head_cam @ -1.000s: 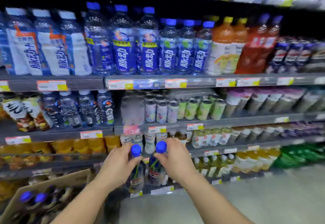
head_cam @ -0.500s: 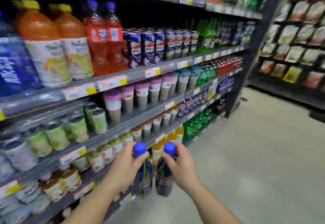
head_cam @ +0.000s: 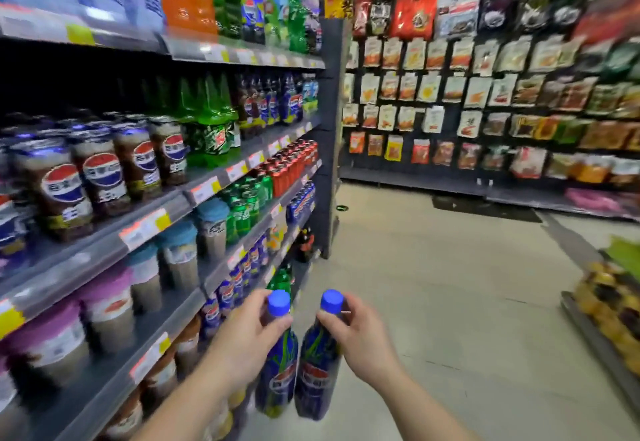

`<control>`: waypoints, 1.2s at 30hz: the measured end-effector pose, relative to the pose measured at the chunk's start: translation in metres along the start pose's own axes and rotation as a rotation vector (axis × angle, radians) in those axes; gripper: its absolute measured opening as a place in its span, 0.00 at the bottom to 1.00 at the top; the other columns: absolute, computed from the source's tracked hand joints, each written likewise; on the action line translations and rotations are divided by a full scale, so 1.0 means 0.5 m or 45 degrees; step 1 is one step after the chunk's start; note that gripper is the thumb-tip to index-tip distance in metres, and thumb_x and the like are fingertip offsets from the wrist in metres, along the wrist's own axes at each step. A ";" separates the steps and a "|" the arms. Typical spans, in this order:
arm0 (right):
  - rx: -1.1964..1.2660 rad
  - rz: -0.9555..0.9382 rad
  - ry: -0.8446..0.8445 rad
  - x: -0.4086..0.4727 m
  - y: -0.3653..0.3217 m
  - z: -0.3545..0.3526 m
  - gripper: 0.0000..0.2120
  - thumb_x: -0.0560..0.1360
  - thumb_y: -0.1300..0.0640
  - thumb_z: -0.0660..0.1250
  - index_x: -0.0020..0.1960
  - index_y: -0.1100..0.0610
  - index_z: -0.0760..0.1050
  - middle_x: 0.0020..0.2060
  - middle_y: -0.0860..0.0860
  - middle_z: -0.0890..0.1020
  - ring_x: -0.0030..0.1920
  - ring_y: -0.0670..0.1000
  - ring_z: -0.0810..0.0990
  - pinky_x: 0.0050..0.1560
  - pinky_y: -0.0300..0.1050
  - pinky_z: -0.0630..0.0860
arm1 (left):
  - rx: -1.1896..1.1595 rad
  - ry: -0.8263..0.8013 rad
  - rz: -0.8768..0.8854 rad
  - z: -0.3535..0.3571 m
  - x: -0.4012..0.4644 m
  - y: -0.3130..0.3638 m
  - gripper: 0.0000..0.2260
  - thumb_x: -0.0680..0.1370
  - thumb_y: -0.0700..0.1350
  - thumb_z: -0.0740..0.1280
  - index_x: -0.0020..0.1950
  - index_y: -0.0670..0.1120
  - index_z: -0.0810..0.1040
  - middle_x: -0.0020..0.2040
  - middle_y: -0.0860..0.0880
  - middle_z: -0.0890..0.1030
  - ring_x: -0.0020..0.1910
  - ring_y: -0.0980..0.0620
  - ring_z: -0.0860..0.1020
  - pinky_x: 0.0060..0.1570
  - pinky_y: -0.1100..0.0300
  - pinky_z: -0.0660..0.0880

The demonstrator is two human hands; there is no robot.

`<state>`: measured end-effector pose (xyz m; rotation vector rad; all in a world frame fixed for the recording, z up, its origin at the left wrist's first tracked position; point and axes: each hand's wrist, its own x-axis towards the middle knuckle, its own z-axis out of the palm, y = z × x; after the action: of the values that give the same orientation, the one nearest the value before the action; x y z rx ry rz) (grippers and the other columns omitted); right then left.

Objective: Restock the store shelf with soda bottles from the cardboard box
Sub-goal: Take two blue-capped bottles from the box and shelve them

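Head cam looked down the aisle w/ both arms out in front. To the left of the grips ran the store shelf (head_cam: 152, 229), rows of cola and green soda already faced up, so the person carried along it, prob. hunting the matching slot. Left hand (head_cam: 242, 336) was closed round the neck of the left soda bottle (head_cam: 277, 371), fingers just under the blue cap; held there, I'd guess, because a neck pinch lets the body hang upright. Right hand (head_cam: 360, 333) gripped the right soda bottle (head_cam: 317, 368) the same way, thumb beside its cap. Bottles hung side by side between the hands, bodies nearly touching, below the grips and off the shelf. Cardboard box wasn't in view. Right of the grips: open floor (head_cam: 450, 284), snack packets on the far wall.
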<state>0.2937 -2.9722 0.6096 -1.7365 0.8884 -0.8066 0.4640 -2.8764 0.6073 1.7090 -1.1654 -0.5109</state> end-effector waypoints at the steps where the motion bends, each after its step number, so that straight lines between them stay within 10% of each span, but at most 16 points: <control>1: 0.011 0.006 0.022 0.044 0.012 -0.020 0.06 0.73 0.58 0.72 0.49 0.55 0.78 0.38 0.46 0.84 0.38 0.39 0.81 0.42 0.38 0.77 | 0.018 -0.023 0.020 0.023 0.054 -0.003 0.16 0.66 0.64 0.67 0.50 0.60 0.72 0.44 0.57 0.83 0.48 0.54 0.81 0.54 0.45 0.76; 18: -0.170 -0.211 -0.162 0.950 0.070 -0.207 0.06 0.72 0.56 0.72 0.46 0.47 0.77 0.39 0.46 0.85 0.41 0.47 0.83 0.49 0.54 0.79 | 0.087 0.332 -0.047 0.178 0.847 0.015 0.16 0.66 0.67 0.64 0.52 0.69 0.70 0.46 0.63 0.83 0.48 0.58 0.81 0.54 0.48 0.76; 36: -0.150 -0.773 -0.212 1.668 -0.143 -0.178 0.10 0.73 0.49 0.70 0.51 0.53 0.79 0.40 0.46 0.85 0.41 0.45 0.82 0.45 0.44 0.77 | 0.162 0.687 0.061 0.057 1.415 0.064 0.17 0.68 0.63 0.67 0.54 0.60 0.75 0.46 0.58 0.84 0.47 0.53 0.82 0.52 0.45 0.77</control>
<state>0.6590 -3.7063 0.7994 -2.1798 0.2911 -0.9883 0.7487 -3.5113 0.7425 1.7715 -0.8528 0.0630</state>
